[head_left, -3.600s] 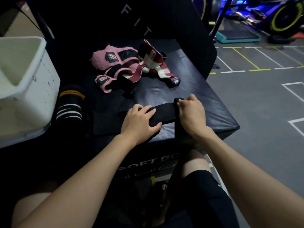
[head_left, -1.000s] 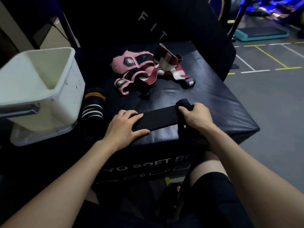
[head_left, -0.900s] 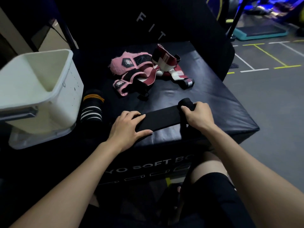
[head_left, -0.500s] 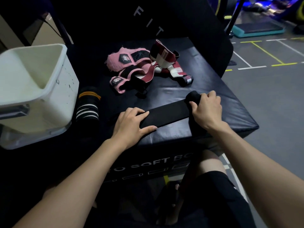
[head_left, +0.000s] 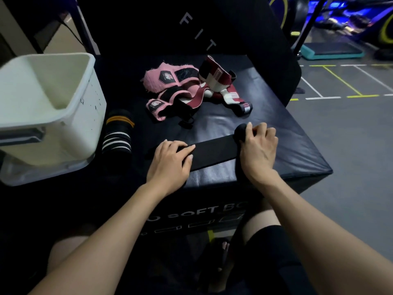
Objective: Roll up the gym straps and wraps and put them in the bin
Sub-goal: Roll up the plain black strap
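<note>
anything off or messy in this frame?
Nothing damaged or spilled. The pink and maroon wraps lie in a loose tangle at the back of the soft box, not yet rolled. The bin looks tilted, though that may be lens distortion. The black strap lies flat between the left hand and right hand.

Bin left of box; rolled wrap between; wrap pile behind flat strap.

This was a gym. A padded plyo box printed "SOFT BO" served as the surface, on grey rubber flooring marked with white and yellow lines. A teal aerobic step and blue-lit machines stood behind.
</note>
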